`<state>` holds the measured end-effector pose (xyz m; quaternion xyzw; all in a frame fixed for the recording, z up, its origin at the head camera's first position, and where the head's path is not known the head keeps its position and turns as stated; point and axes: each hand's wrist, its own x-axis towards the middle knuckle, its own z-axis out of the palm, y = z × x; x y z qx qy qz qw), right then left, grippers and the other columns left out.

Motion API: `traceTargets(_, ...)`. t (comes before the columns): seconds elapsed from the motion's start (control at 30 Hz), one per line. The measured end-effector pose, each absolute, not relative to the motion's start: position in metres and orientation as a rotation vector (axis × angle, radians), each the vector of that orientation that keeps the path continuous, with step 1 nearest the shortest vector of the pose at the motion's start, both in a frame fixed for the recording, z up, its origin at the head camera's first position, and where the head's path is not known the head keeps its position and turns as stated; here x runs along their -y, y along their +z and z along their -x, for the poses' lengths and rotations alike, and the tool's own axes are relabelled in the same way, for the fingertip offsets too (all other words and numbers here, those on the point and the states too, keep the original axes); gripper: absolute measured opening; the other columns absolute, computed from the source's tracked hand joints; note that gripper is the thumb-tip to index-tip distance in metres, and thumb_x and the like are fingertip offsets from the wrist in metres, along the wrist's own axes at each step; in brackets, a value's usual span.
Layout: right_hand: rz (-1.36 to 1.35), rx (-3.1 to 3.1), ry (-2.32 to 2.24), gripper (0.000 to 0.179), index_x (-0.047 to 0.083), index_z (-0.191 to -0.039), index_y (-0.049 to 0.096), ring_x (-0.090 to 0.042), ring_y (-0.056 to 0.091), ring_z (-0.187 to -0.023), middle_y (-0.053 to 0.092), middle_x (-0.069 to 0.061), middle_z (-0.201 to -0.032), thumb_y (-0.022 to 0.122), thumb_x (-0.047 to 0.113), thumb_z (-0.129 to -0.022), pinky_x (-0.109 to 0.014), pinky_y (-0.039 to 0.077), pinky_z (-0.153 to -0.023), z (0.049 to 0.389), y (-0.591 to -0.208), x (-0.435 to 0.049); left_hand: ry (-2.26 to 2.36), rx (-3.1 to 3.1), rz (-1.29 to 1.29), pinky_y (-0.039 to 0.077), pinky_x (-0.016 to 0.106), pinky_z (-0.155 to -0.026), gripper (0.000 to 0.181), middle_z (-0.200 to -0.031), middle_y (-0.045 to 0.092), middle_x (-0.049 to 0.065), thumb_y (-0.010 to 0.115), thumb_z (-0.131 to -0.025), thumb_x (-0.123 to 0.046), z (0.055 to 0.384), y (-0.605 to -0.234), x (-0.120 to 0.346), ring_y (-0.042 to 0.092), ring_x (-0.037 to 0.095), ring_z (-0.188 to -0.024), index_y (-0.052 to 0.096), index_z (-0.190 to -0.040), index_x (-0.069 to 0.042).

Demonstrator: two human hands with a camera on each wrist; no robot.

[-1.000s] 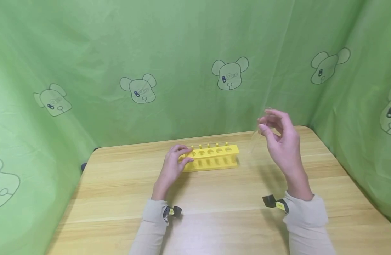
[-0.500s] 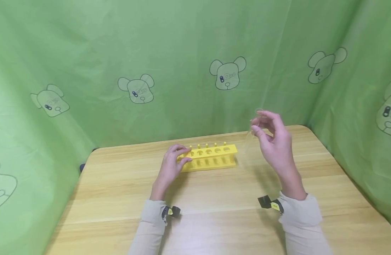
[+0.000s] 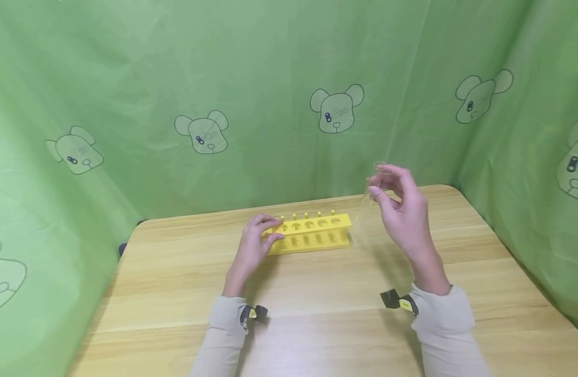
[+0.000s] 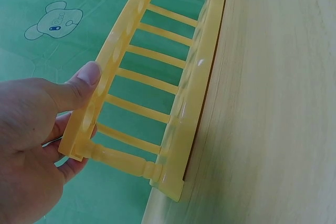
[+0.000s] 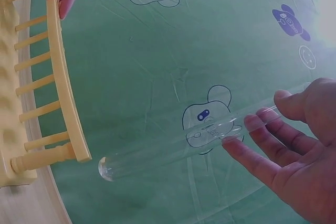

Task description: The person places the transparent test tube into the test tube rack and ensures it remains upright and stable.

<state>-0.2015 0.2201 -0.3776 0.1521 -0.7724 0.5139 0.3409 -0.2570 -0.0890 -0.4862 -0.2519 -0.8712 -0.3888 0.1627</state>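
A yellow test tube rack [image 3: 312, 233] stands on the table, with a row of round holes along its top bar and pegs behind. My left hand [image 3: 253, 246] grips the left end of that top bar, thumb in front and fingers behind, as the left wrist view also shows. My right hand [image 3: 402, 204] pinches a clear glass test tube [image 3: 364, 209] near its upper end, just right of the rack. In the right wrist view the tube's rounded bottom [image 5: 106, 169] points toward the rack's end, apart from it. No tube shows in the rack's holes.
The wooden table [image 3: 308, 303] reaches back to a green curtain [image 3: 270, 104] printed with bear heads, which also closes in both sides. A dark object [image 3: 122, 247] shows at the table's left edge.
The right hand has moved slightly left with the test tube, bringing it nearer the rack's right end. The left hand keeps its grip on the rack.
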Motion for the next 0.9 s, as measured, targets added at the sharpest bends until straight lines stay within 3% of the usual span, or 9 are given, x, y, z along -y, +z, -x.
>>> traceTargets(0.2,-0.395,2.006,1.35,0.044,0.0,-0.137,0.055,-0.02,0.067,-0.105,0.066,-0.012,-0.109,0.064,-0.011,-0.096,-0.021,0.059,-0.084,0.2025,-0.3773,-0.2196,-1.104,2.492,0.709,0.051,0.039,-0.104,0.036,-0.116,0.069,0.012,0.082,-0.084,-0.014,0.2568,-0.4868,0.0888,0.062,0.028,-0.113,0.075,-0.118,-0.001)
traceTargets(0.4,-0.408,1.994,1.363,0.045,0.0,-0.137,0.054,-0.027,0.067,-0.105,0.066,-0.012,-0.108,0.064,-0.012,-0.095,-0.022,0.059,-0.084,0.2045,-0.3771,-0.2183,-1.099,2.493,0.703,0.051,0.039,-0.104,0.037,-0.116,0.069,0.011,0.082,-0.085,-0.015,0.256,-0.4869,0.0888,0.062,0.028,-0.113,0.075,-0.118,-0.002)
traceTargets(0.63,-0.419,1.997,1.35,0.043,0.0,-0.136,0.055,-0.02,0.067,-0.106,0.067,-0.015,-0.109,0.064,-0.011,-0.095,-0.021,0.058,-0.085,0.2076,-0.3765,-0.2175,-1.108,2.484,0.699,0.051,0.04,-0.103,0.036,-0.117,0.069,0.012,0.082,-0.085,-0.015,0.2555,-0.4866,0.0887,0.062,0.028,-0.113,0.075,-0.118,-0.001)
traceTargets(0.9,-0.414,2.012,1.33,0.043,0.0,-0.137,0.055,-0.027,0.068,-0.106,0.067,-0.012,-0.109,0.064,-0.01,-0.096,-0.02,0.059,-0.083,0.2086,-0.3756,-0.2174,-1.11,2.511,0.691,0.05,0.038,-0.104,0.037,-0.117,0.069,0.011,0.082,-0.085,-0.016,0.2555,-0.4861,0.0885,0.062,0.027,-0.113,0.075,-0.119,-0.003)
